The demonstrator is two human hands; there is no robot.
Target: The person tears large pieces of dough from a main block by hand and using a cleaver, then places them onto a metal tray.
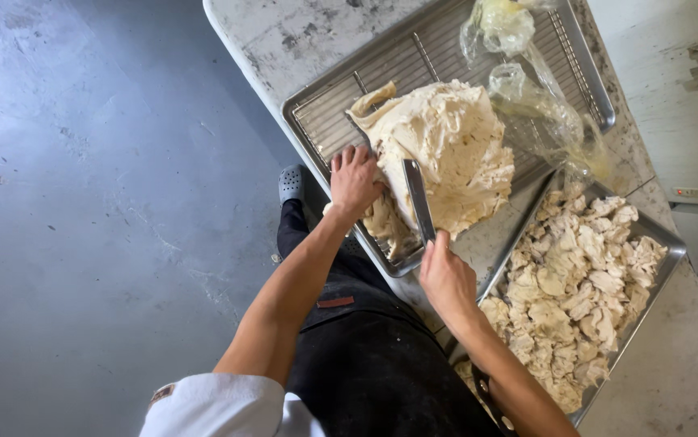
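Note:
A big pale mass of dough (pixel 446 146) lies on a wire rack in a metal tray (pixel 325 121). My left hand (pixel 354 178) presses on the dough's near left edge, fingers spread over it. My right hand (pixel 446 275) grips the handle of a knife, whose steel blade (pixel 418 198) points away from me and cuts into the near side of the dough. A loose strip of dough (pixel 385 226) hangs at the tray's near edge between my two hands.
A second metal tray (pixel 666 263) to the right holds several torn dough pieces. Crumpled clear plastic wrap (pixel 527 89) lies on the far end of the rack. The worn white table (pixel 284 40) drops off to a grey floor (pixel 106 202) on the left.

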